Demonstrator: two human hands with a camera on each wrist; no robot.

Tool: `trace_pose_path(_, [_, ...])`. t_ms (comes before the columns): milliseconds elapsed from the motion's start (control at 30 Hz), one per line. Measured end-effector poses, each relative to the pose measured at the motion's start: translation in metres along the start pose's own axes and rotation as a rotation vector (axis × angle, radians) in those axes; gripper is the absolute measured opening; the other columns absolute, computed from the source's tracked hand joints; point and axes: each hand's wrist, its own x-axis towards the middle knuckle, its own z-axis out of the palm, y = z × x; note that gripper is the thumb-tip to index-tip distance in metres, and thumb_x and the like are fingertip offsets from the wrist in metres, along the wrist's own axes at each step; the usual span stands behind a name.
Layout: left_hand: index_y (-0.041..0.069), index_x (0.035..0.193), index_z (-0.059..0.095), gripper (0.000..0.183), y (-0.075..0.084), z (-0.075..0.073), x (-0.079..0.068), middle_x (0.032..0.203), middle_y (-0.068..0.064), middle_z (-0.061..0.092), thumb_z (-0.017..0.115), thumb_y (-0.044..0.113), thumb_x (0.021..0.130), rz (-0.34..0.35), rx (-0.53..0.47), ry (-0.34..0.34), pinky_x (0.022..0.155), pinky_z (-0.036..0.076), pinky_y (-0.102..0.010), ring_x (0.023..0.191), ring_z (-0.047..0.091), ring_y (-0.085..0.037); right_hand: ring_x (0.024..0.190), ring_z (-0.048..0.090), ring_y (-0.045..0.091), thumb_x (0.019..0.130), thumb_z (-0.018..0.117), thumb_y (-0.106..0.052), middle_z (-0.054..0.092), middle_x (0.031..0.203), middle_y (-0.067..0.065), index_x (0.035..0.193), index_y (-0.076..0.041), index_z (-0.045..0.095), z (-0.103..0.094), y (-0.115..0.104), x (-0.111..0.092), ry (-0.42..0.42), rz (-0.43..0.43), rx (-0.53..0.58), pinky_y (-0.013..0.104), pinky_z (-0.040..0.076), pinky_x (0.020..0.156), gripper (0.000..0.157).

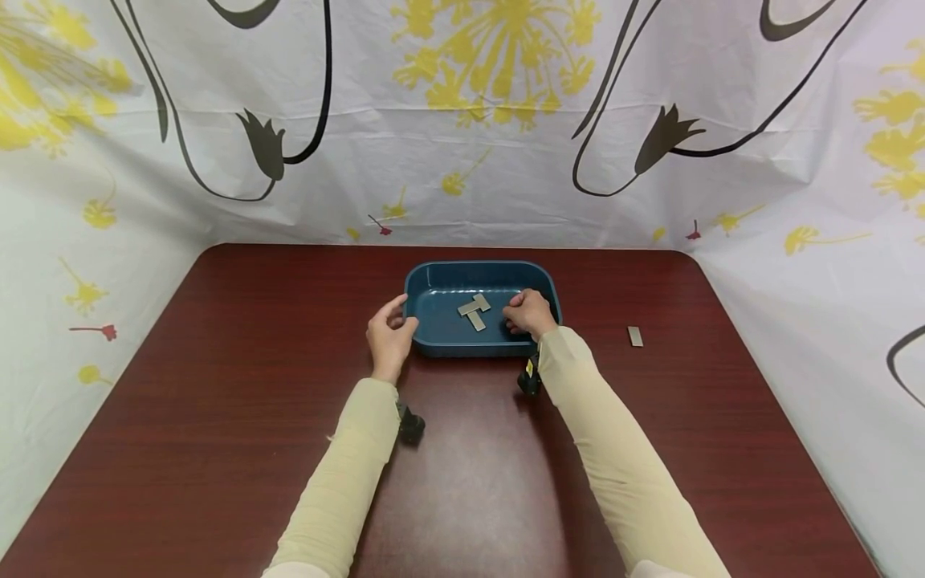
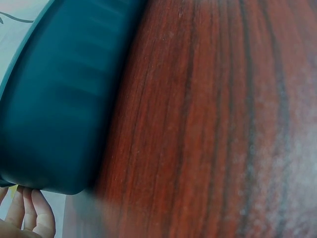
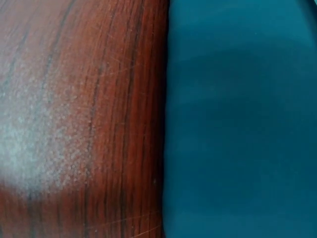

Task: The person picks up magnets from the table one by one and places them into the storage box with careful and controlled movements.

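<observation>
A blue rectangular tray [image 1: 473,350] lies near the far side of the table. Inside it, three small flat grey-beige rectangular pieces [image 1: 476,321] lie close together, some touching or overlapping. At the tray's left end, my left hand [image 1: 390,337] touches the outer wall with its fingers extended; the left wrist view shows several fingertips [image 2: 42,210] against that end. My right hand [image 1: 530,313] reaches over the near rim into the tray's right part, fingers bent, to the right of the pieces. Whether it pinches anything is hidden. Only the tray's wall [image 3: 242,124] shows in the right wrist view.
Another flat grey-beige piece [image 1: 635,336] lies on the dark red wood table [image 1: 238,417], right of the tray. Patterned white cloth [image 1: 361,160] hangs behind and at both sides. Black wrist cameras [image 1: 411,425] sit under both forearms.
</observation>
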Motion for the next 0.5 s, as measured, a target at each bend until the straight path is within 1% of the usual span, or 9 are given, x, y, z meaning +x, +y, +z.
trace_pose_path(267, [0.016,0.113,0.062,0.042,0.0009,0.0004,0.001,0.103,-0.009,0.061,0.058,0.004,0.073,-0.002,0.001,0.006,0.064,0.043,-0.03,0.084,0.057,-0.019,0.059,0.054,0.016,0.084,0.053,-0.009,0.055,0.082,0.015,0.096,0.0,0.048,-0.0016,0.0012,0.0001,0.017,-0.039,0.002,0.028,0.05,0.057,0.016])
trace_pose_path(500, [0.017,0.112,0.062,0.042,-0.0004,0.0006,0.0005,0.1,-0.006,0.061,0.058,0.004,0.072,-0.005,-0.001,0.011,0.063,0.043,-0.03,0.083,0.057,-0.018,0.06,0.055,0.02,0.085,0.052,-0.012,0.057,0.077,0.013,0.096,-0.001,0.049,-0.0016,0.0028,-0.0003,0.037,-0.064,0.036,0.033,0.05,0.059,0.016])
